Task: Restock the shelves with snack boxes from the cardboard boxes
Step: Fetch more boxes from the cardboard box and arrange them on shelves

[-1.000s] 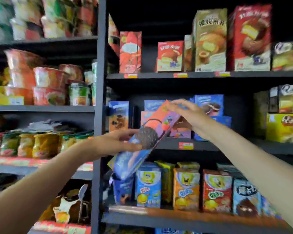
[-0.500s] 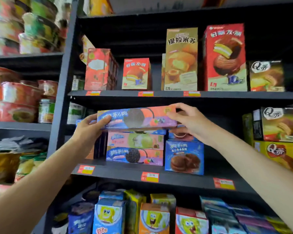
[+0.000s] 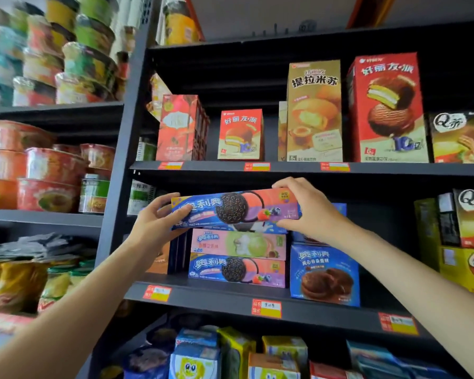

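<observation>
Two hands held one long cookie box level at the top of a stack on the middle shelf.

The left hand (image 3: 159, 225) gripped the left end of the cookie box (image 3: 234, 209), fingers curled over its front, and the right hand (image 3: 307, 212) pinched the right end, thumb below and fingers on top. The box sat just above a stack of three flat boxes: a mostly hidden blue box (image 3: 257, 227) directly beneath it, a pink and green box (image 3: 238, 244), then a blue and pink box (image 3: 237, 270) of the same design as the held one. Whether the held box touched the stack could not be told. Just right of the stack one blue pie box (image 3: 324, 274) stood on the middle shelf (image 3: 230, 299). On the shelf above stood five upright boxes in front; three price tags showed on its edge.
</observation>
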The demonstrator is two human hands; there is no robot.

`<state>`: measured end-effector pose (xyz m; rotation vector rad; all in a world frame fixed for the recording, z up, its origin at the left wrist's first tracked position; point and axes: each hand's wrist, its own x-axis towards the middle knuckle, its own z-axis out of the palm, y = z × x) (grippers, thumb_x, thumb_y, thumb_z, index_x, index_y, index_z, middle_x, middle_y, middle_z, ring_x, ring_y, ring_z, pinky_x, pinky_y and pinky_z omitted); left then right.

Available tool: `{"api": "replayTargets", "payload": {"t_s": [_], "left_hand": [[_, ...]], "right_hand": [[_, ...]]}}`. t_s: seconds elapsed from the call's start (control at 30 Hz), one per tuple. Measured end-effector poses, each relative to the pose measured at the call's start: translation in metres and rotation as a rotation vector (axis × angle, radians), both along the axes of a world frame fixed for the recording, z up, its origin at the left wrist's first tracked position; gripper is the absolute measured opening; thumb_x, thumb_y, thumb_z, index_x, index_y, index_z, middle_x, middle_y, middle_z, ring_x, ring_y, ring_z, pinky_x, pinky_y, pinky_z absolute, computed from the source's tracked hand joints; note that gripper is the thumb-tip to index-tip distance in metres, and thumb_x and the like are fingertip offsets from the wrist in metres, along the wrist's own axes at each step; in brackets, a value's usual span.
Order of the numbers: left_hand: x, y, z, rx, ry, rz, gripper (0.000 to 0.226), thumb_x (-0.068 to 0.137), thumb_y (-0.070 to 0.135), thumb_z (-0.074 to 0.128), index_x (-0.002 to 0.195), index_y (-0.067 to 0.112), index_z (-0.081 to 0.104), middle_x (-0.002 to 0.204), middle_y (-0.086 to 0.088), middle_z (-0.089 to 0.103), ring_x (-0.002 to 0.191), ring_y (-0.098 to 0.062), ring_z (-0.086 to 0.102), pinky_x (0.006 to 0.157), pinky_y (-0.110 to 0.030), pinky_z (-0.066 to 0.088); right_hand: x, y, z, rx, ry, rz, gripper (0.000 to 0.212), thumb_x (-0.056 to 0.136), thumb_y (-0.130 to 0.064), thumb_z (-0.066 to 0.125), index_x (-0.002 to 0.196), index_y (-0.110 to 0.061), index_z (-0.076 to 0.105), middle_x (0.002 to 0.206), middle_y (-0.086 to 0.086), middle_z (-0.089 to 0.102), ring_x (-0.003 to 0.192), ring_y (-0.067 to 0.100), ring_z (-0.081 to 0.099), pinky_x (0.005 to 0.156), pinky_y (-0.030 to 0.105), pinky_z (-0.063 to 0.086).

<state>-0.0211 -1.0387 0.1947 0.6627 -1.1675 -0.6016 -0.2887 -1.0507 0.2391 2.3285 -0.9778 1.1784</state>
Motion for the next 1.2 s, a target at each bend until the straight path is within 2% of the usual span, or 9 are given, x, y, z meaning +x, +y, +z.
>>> {"api": "replayTargets", "payload": {"t_s": [0.13,0.3,0.43,0.53,0.67,0.87,0.97,1.03,1.2], "left_hand": [[0.002,-0.026,0.005,0.025,0.065,0.189,0.039,0.086,0.006,0.064,0.122,0.008,0.05,0.109,-0.011,0.062,0.092,-0.024,0.062,0.081,-0.037,0.056],[-0.005,-0.062,0.003,0.081,-0.24,0.564,0.032,0.086,0.004,0.06,0.118,0.005,0.058,0.116,-0.011,0.065,0.105,-0.026,0.061,0.091,-0.037,0.047],[-0.007,-0.083,-0.001,0.151,-0.507,0.559,0.043,0.084,0.004,0.058,0.126,0.012,0.054,0.121,-0.011,0.064,0.111,-0.03,0.059,0.094,-0.038,0.047],[-0.012,-0.091,-0.001,0.238,-0.625,0.548,0.066,0.088,0.006,0.055,0.147,0.013,0.026,0.137,-0.012,0.049,0.121,-0.031,0.05,0.093,-0.033,0.042],[-0.022,-0.097,-0.007,0.251,-0.696,0.589,0.078,0.089,0.009,0.055,0.15,0.01,0.006,0.151,-0.01,0.027,0.129,-0.03,0.041,0.1,-0.036,0.037],[-0.026,-0.096,-0.006,0.292,-0.771,0.596,0.083,0.09,0.009,0.054,0.15,0.011,-0.004,0.155,-0.006,0.019,0.131,-0.029,0.04,0.098,-0.034,0.038],[-0.029,-0.093,-0.011,0.283,-0.706,0.596,0.081,0.088,0.008,0.055,0.15,0.012,0.003,0.154,-0.007,0.023,0.131,-0.029,0.039,0.099,-0.035,0.038],[-0.033,-0.088,-0.02,0.156,-0.598,0.69,0.068,0.086,0.003,0.052,0.146,0.008,0.021,0.15,-0.009,0.03,0.129,-0.029,0.039,0.103,-0.035,0.034],[-0.032,-0.062,-0.051,-0.136,-0.571,0.891,0.045,0.079,-0.004,0.049,0.123,0.004,0.049,0.125,-0.014,0.046,0.112,-0.032,0.044,0.094,-0.035,0.032]], "right_hand": [[0.012,-0.004,-0.001,-0.06,0.12,-0.262,0.054,0.078,-0.034,0.072,0.122,-0.023,0.042,0.119,-0.003,0.049,0.103,0.021,0.053,0.083,0.039,0.048],[0.026,-0.028,-0.002,-0.048,0.088,-0.377,0.05,0.079,-0.034,0.072,0.115,-0.019,0.041,0.116,0.001,0.051,0.1,0.023,0.056,0.077,0.036,0.048],[0.028,-0.044,0.002,0.001,0.18,-0.47,0.054,0.08,-0.031,0.072,0.12,-0.017,0.04,0.119,0.003,0.05,0.103,0.026,0.055,0.079,0.037,0.048],[0.028,-0.052,0.002,0.082,0.306,-0.483,0.055,0.082,-0.035,0.069,0.125,-0.013,0.041,0.117,0.007,0.051,0.105,0.027,0.053,0.084,0.037,0.045],[0.033,-0.057,0.006,0.045,0.377,-0.508,0.04,0.09,-0.028,0.061,0.121,-0.007,0.048,0.117,0.011,0.055,0.111,0.029,0.052,0.086,0.035,0.041],[0.034,-0.069,0.005,0.028,0.4,-0.552,0.035,0.091,-0.022,0.058,0.121,-0.007,0.047,0.119,0.012,0.055,0.114,0.031,0.052,0.091,0.036,0.04],[0.033,-0.071,0.004,-0.013,0.398,-0.559,0.048,0.091,-0.027,0.057,0.133,-0.009,0.04,0.13,0.011,0.05,0.122,0.029,0.046,0.103,0.037,0.033],[0.039,-0.066,0.001,-0.098,0.352,-0.484,0.056,0.094,-0.03,0.053,0.14,-0.01,0.031,0.138,0.01,0.042,0.127,0.027,0.04,0.108,0.035,0.028],[0.09,-0.031,-0.033,-0.273,0.299,-0.1,0.036,0.095,-0.019,0.046,0.129,-0.009,0.046,0.125,0.008,0.05,0.114,0.027,0.044,0.098,0.032,0.028]]}}
